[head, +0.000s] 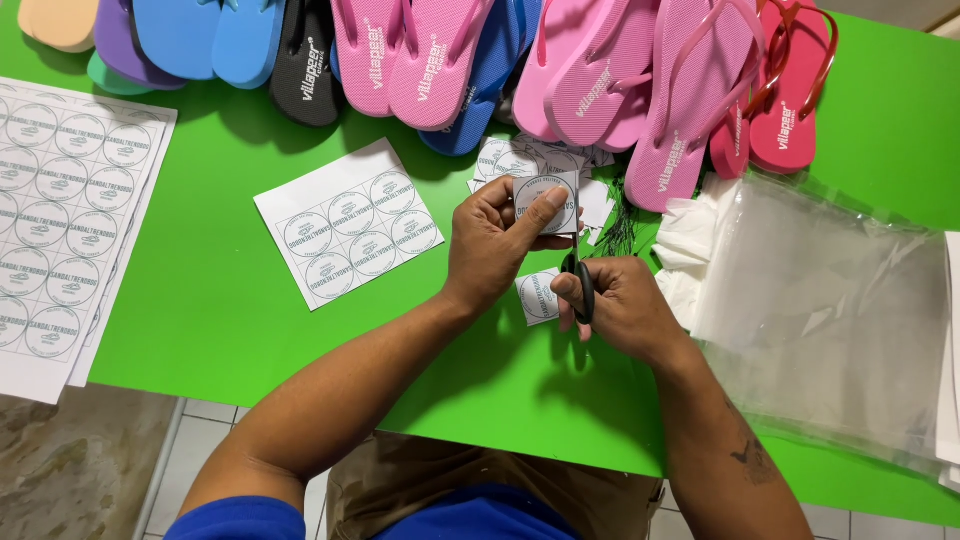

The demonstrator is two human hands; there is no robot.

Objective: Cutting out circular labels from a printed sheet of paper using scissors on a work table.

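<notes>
Head view looks straight down on both hands mid-cut. Left hand is pinching a small paper label piece between thumb and fingers, holding it up just above the green worktop. Right hand is curled closed through the handles of a pair of dark scissors, blades pointing up into the bottom edge of that paper.

Biggest risk imo: the left thumb sits really close to where the blades go in. If the paper slips or gets turned too fast, the cut runs toward the thumb. The piece is also small and floppy, so it could bend at the blade and the cut would wander into the round printed mark instead of staying around it.

Just below the hands, one cut label lies on the worktop, partly under the right hand, and could get swept off. A little heap of cut pieces and scraps lies just behind the hands, easy to mix good ones with offcuts.

Further out: a small sheet of round labels to the left, big uncut sheets at the far left hanging over the worktop edge (those could slide off), clear plastic bags on the right, and a row of flip-flops along the back.
</notes>
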